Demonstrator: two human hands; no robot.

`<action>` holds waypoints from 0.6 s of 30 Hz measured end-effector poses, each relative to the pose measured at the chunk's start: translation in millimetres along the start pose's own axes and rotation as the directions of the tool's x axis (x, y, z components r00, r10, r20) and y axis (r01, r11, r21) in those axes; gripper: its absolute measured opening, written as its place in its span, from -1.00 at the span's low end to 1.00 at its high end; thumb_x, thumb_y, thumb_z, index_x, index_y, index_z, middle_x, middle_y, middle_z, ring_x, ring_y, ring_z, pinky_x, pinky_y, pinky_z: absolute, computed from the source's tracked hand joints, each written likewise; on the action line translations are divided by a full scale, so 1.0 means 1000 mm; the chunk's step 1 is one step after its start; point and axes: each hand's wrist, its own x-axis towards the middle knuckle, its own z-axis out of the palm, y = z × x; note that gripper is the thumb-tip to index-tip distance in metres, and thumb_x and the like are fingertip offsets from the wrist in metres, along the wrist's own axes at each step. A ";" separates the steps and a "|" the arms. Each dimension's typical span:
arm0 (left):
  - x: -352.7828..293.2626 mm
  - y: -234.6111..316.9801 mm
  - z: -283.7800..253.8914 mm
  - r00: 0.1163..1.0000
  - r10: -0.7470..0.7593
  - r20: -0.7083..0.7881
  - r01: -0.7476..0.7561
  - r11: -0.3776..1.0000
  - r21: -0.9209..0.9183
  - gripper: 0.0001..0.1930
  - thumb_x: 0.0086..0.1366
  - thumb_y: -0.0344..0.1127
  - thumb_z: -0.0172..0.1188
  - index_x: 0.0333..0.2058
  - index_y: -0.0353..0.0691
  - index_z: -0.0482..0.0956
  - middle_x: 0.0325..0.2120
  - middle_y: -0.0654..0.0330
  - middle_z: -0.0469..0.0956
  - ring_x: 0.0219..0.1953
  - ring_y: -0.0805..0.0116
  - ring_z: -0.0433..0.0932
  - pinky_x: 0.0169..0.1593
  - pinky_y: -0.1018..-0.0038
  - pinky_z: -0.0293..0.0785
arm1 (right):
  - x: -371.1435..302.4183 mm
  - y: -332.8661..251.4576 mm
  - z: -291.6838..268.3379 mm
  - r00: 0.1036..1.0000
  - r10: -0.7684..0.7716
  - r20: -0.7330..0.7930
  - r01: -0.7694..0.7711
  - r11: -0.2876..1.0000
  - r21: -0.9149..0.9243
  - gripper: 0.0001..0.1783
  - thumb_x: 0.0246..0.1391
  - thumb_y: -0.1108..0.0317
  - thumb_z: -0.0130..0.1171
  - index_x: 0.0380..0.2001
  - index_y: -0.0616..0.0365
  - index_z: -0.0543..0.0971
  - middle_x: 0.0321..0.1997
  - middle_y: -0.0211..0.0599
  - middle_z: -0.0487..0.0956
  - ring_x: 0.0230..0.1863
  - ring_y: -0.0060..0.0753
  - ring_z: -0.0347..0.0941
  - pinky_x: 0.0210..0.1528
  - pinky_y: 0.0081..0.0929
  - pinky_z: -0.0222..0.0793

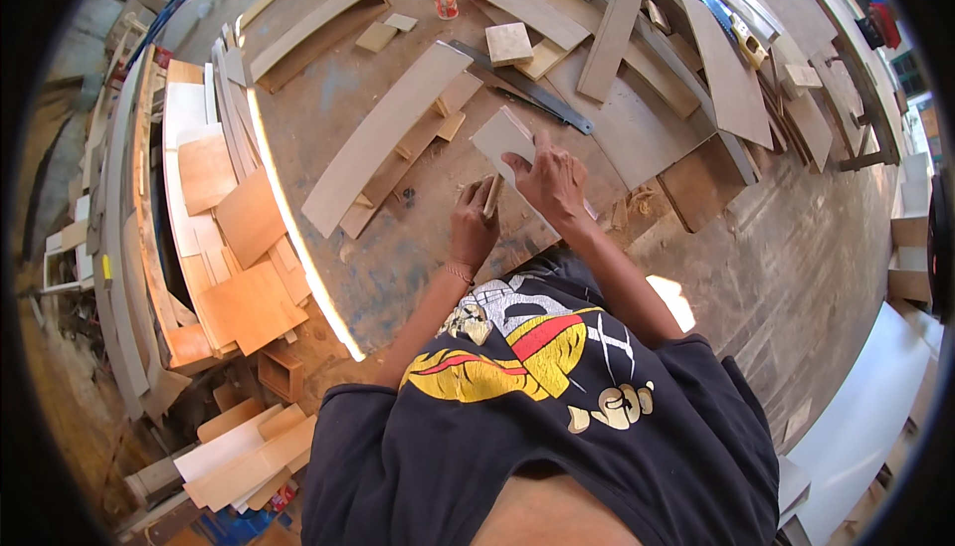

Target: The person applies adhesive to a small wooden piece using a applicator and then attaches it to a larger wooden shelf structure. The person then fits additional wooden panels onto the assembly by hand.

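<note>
In front of my body, my right hand (553,184) is closed on a pale narrow board (494,140), thumb on its face and fingers over its far edge. My left hand (475,225) is closed beside it, pinching a small wooden strip (492,195) that stands up close to the board's near side. A long wooden piece (383,143) with small blocks along its side lies left of my hands. Just beyond the board rests a dark saw blade (542,98), partly under other wood.
Loose planks (612,39) and offcuts are heaped at the far right, with a yellow-handled saw (746,41) on them. A square wood block (509,44) and a red cup (445,3) sit further off. Stacked panels (251,213) stand at the left, past the worktable's bright edge.
</note>
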 end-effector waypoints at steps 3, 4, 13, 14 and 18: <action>0.001 0.003 0.000 0.998 -0.065 0.011 0.065 0.998 -0.017 -0.60 0.00 -0.58 0.05 -0.10 -0.37 0.44 -0.21 -0.12 0.46 -0.19 -0.11 0.46 -0.11 0.23 0.42 | 0.003 0.004 0.001 0.999 0.041 -0.006 -0.040 0.998 0.038 -0.54 -0.08 0.01 0.21 -0.38 0.22 0.40 -0.57 0.04 0.55 -0.52 0.06 0.52 -0.51 -0.18 0.37; 0.002 0.003 -0.001 0.995 -0.093 0.024 0.093 0.995 -0.018 -0.61 0.00 -0.58 0.05 -0.10 -0.38 0.44 -0.21 -0.13 0.46 -0.19 -0.11 0.46 -0.11 0.23 0.42 | -0.001 0.001 -0.002 0.999 0.027 0.030 -0.028 0.999 0.037 -0.54 -0.08 0.01 0.21 -0.37 0.22 0.40 -0.56 0.04 0.55 -0.51 0.05 0.52 -0.50 -0.19 0.38; 0.005 -0.007 -0.002 0.991 -0.088 -0.096 0.086 0.996 -0.024 -0.63 0.04 -0.51 0.12 -0.10 -0.37 0.44 -0.34 -0.11 0.48 -0.28 -0.01 0.51 -0.21 0.33 0.42 | 0.001 -0.007 0.000 1.000 -0.007 -0.003 0.008 0.996 0.089 -0.58 -0.06 0.03 0.19 -0.36 0.19 0.41 -0.55 -0.02 0.56 -0.51 0.01 0.52 -0.51 -0.20 0.36; 0.007 -0.007 -0.004 0.978 -0.196 -0.074 0.184 0.971 -0.152 -0.64 0.05 -0.50 0.13 -0.11 -0.37 0.44 -0.37 -0.05 0.48 -0.31 0.09 0.50 -0.24 0.37 0.41 | 0.002 -0.007 0.001 0.999 -0.016 -0.031 0.019 0.995 0.101 -0.57 -0.05 0.03 0.19 -0.35 0.19 0.41 -0.55 -0.02 0.56 -0.51 0.01 0.52 -0.51 -0.20 0.36; 0.013 0.010 -0.021 0.872 -0.464 0.158 0.471 0.702 -0.535 -0.67 0.18 -0.32 0.16 -0.11 -0.35 0.43 -0.43 0.16 0.47 -0.40 0.42 0.41 -0.34 0.50 0.34 | 0.005 -0.013 0.000 0.998 0.049 0.025 -0.051 0.995 0.086 -0.58 -0.05 0.06 0.19 -0.33 0.20 0.40 -0.54 -0.02 0.57 -0.48 0.02 0.52 -0.48 -0.19 0.36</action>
